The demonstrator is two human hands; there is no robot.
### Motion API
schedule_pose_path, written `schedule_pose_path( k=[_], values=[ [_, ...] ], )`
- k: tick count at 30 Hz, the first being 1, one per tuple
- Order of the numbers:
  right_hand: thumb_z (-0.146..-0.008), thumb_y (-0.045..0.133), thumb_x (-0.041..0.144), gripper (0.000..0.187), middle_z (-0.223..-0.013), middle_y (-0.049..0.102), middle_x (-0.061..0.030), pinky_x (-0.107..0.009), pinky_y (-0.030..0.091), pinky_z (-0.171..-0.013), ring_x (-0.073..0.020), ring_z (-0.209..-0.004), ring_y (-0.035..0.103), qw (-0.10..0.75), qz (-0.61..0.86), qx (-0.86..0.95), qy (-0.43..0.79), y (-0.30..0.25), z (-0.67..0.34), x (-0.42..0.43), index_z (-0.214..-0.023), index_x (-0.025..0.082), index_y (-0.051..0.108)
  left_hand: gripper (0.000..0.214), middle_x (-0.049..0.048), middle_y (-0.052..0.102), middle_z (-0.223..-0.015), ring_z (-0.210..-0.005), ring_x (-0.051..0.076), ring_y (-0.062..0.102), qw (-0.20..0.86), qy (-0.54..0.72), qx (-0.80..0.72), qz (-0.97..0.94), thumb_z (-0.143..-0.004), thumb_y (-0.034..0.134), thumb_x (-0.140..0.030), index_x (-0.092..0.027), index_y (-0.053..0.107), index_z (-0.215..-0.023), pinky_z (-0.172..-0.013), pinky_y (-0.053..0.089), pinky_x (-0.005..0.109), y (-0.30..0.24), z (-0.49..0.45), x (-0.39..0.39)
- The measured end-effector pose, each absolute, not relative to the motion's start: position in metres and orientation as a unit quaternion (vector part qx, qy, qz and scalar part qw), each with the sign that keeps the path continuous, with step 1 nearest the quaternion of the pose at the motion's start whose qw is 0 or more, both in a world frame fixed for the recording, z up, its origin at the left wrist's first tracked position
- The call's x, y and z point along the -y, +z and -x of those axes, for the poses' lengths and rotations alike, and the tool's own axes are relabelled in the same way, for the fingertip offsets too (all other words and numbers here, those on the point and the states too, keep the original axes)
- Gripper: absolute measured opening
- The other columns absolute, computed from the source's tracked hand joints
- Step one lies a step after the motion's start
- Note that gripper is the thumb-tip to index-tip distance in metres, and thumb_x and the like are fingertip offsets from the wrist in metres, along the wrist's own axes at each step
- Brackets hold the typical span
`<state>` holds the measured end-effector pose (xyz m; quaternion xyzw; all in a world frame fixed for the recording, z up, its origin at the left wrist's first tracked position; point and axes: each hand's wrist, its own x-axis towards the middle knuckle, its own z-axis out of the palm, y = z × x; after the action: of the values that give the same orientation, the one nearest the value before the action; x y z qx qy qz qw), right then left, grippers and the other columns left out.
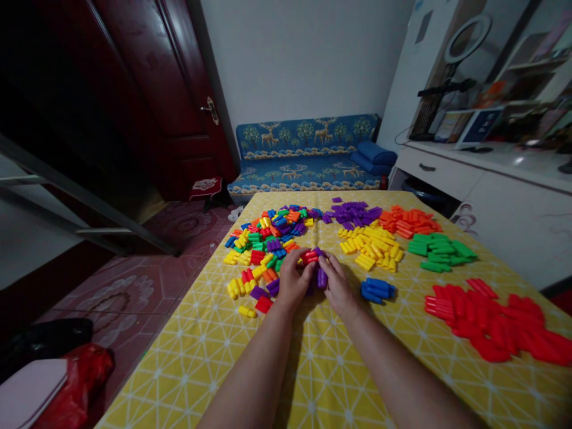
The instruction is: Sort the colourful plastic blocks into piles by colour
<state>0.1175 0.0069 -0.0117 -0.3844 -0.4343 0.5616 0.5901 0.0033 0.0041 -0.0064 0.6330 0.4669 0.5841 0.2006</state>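
Both hands meet over the middle of the table's front half. My left hand is closed around a red plastic block, with fingers curled over its far side. In the fingers of my right hand is a purple plastic block, held upright against the red one. Whether the two blocks are joined I cannot tell. Left of my hands spreads a mixed heap of coloured blocks. A small group of blue blocks lies just right of my right hand.
Farther right are piles of purple blocks, yellow blocks, orange blocks, green blocks and red blocks. They lie on a yellow patterned tablecloth. Behind stands a blue sofa; a white cabinet flanks the right.
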Motion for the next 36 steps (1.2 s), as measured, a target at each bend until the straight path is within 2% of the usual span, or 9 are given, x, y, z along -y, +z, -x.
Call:
schedule_pose_path(
  k=[4, 8, 15, 20, 24, 30, 33, 36],
  values=[
    [-0.08, 0.061, 0.047, 0.028, -0.102, 0.071, -0.0001, -0.031, 0.054, -0.083, -0.0201, -0.098, 0.068, 0.584, 0.376, 0.426, 0.58, -0.009, -0.116, -0.004, -0.102, 0.029, 0.058, 0.026, 0.0082, 0.07, -0.109, -0.101, 0.022, 0.066, 0.236, 0.609, -0.489, -0.578, -0.085, 0.065, -0.03, -0.018, 0.065, -0.109, -0.086, 0.053, 0.032, -0.007, -0.004, -0.005],
    [-0.082, 0.061, 0.048, 0.026, -0.097, 0.072, 0.0022, -0.029, 0.054, -0.079, -0.019, -0.091, 0.069, 0.571, 0.377, 0.442, 0.581, -0.01, -0.116, -0.001, -0.101, 0.031, 0.06, 0.032, 0.0081, 0.071, -0.105, -0.085, 0.02, 0.069, 0.256, 0.621, -0.505, -0.542, -0.085, 0.065, -0.036, -0.018, 0.063, -0.111, -0.074, 0.055, 0.03, -0.008, -0.003, -0.006],
    [-0.085, 0.059, 0.045, 0.021, -0.105, 0.071, 0.0016, -0.03, 0.053, -0.084, -0.0194, -0.1, 0.067, 0.541, 0.368, 0.504, 0.563, -0.013, -0.114, -0.002, -0.1, 0.031, 0.06, 0.026, 0.0081, 0.071, -0.11, -0.103, 0.021, 0.066, 0.203, 0.64, -0.504, -0.543, -0.091, 0.057, -0.032, -0.019, 0.064, -0.113, -0.089, 0.051, 0.033, -0.007, 0.0, -0.007],
    [-0.085, 0.057, 0.045, 0.024, -0.101, 0.072, -0.0006, -0.029, 0.054, -0.078, -0.0188, -0.093, 0.068, 0.546, 0.379, 0.503, 0.552, -0.013, -0.114, -0.002, -0.102, 0.028, 0.061, 0.024, 0.0095, 0.071, -0.111, -0.105, 0.022, 0.065, 0.191, 0.648, -0.505, -0.538, -0.093, 0.053, -0.027, -0.017, 0.065, -0.111, -0.093, 0.05, 0.036, -0.008, 0.001, -0.009],
    [-0.083, 0.061, 0.047, 0.031, -0.096, 0.072, -0.0026, -0.026, 0.053, -0.07, -0.0169, -0.082, 0.067, 0.549, 0.4, 0.514, 0.523, -0.01, -0.115, 0.0, -0.103, 0.023, 0.065, 0.023, 0.0084, 0.071, -0.108, -0.103, 0.022, 0.065, 0.156, 0.647, -0.517, -0.538, -0.09, 0.054, -0.023, -0.019, 0.067, -0.109, -0.093, 0.05, 0.037, -0.01, 0.002, -0.012],
    [-0.079, 0.063, 0.043, 0.032, -0.093, 0.072, -0.0062, -0.03, 0.054, -0.074, -0.0192, -0.083, 0.068, 0.585, 0.447, 0.532, 0.419, -0.005, -0.115, 0.0, -0.099, 0.018, 0.068, 0.023, 0.0088, 0.072, -0.103, -0.095, 0.021, 0.066, 0.148, 0.64, -0.527, -0.539, -0.088, 0.056, -0.02, -0.018, 0.068, -0.107, -0.085, 0.053, 0.035, -0.011, 0.003, -0.013],
    [-0.076, 0.064, 0.036, 0.028, -0.084, 0.073, -0.0055, -0.027, 0.054, -0.062, -0.0173, -0.07, 0.067, 0.556, 0.482, 0.54, 0.408, 0.003, -0.123, -0.02, -0.095, 0.016, 0.067, 0.023, 0.0095, 0.072, -0.105, -0.097, 0.021, 0.067, 0.154, 0.642, -0.526, -0.536, -0.087, 0.056, -0.02, -0.017, 0.068, -0.107, -0.086, 0.053, 0.035, -0.012, 0.003, -0.015],
    [-0.071, 0.066, 0.024, 0.016, -0.065, 0.068, -0.0008, -0.022, 0.049, -0.048, -0.0127, -0.051, 0.061, 0.508, 0.542, 0.531, 0.409, 0.014, -0.14, -0.057, -0.085, 0.017, 0.067, 0.023, 0.0099, 0.072, -0.106, -0.1, 0.022, 0.067, 0.161, 0.638, -0.524, -0.541, -0.088, 0.056, -0.022, -0.017, 0.068, -0.107, -0.087, 0.054, 0.035, -0.016, 0.004, -0.018]
  ],
)
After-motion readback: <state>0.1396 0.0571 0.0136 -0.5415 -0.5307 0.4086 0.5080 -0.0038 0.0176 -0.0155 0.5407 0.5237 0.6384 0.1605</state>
